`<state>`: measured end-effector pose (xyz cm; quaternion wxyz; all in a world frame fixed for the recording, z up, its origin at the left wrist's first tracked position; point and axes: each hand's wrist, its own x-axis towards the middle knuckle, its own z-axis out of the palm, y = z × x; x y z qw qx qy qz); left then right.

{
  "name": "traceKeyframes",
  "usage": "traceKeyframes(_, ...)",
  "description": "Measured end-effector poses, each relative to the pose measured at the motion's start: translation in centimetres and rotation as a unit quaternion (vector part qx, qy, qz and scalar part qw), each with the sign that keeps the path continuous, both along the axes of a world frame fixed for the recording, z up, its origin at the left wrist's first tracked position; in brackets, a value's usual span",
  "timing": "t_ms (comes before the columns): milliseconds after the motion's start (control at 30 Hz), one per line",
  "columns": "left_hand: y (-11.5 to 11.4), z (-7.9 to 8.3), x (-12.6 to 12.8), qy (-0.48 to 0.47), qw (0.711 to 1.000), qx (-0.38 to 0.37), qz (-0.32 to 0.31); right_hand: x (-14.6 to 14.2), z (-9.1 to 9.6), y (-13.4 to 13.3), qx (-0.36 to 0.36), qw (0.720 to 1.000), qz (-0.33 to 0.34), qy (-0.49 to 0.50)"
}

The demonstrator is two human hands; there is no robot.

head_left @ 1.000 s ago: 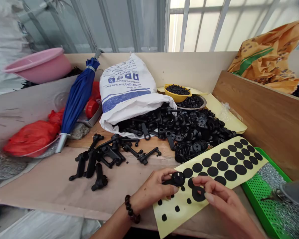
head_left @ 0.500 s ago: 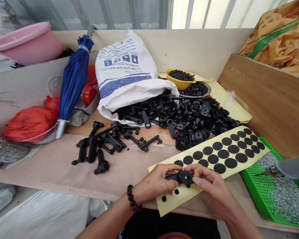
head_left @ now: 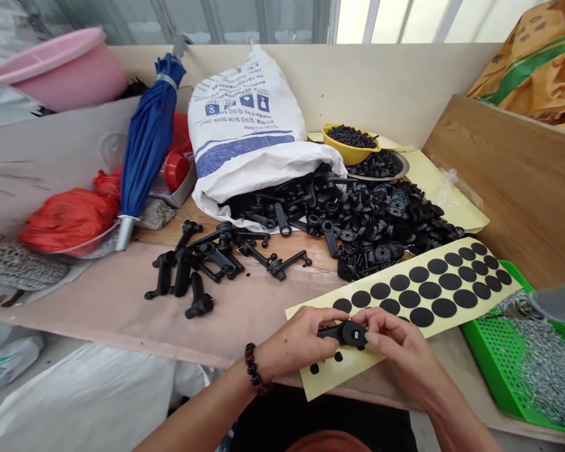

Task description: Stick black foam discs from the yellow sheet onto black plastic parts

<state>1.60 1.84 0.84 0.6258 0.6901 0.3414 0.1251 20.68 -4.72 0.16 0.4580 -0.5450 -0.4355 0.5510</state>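
Note:
My left hand grips a black plastic crank handle by its arm, with the round end turned up. On that round end lies a black round sticker with a small light opening in its middle. The fingers of my right hand pinch at the sticker's right edge. Beneath both hands is a yellow backing sheet with rows of black round stickers. Small black dots are left at its near end, and my hands hide part of it. Several black crank handles lie to the left.
A white sack spills black parts onto the table. Behind these stand a yellow bowl and a metal bowl of small parts. A green basket of screws and a grey powered tool are at right, a blue umbrella at left.
The camera view has shifted slightly, so the surroundings sit further right and higher. Both hands keep nearly the same grip on the crank handle and sticker.

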Motion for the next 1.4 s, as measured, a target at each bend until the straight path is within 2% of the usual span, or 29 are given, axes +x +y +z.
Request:
traceKeyframes(233,-0.05,0.47,-0.13,0.014,1.0,0.026,-0.003,-0.32,0.24,0.12,-0.004,1.0,-0.002,-0.016)
traceKeyframes(533,-0.11,0.1,-0.28,0.013,0.999,0.041,0.002,-0.38,-0.07,0.23,-0.003,1.0,0.001,-0.029)
traceKeyframes(800,-0.16,0.94,-0.25,0.023,0.999,0.036,-0.001,-0.53,-0.1,0.28,-0.001,1.0,-0.002,-0.03)
traceKeyframes(1000,-0.18,0.77,-0.38,0.014,0.999,0.042,0.008,-0.46,-0.28,0.12,-0.004,1.0,0.003,-0.023)
traceKeyframes(1233,-0.29,0.5,-0.37,0.006,1.0,0.014,0.016,-0.6,-0.34,0.16,0.001,1.0,0.004,-0.023)
traceKeyframes(1400,-0.66,0.29,-0.27,0.017,0.997,0.059,0.044,-0.73,-0.45,0.0,-0.003,1.0,-0.007,-0.007)
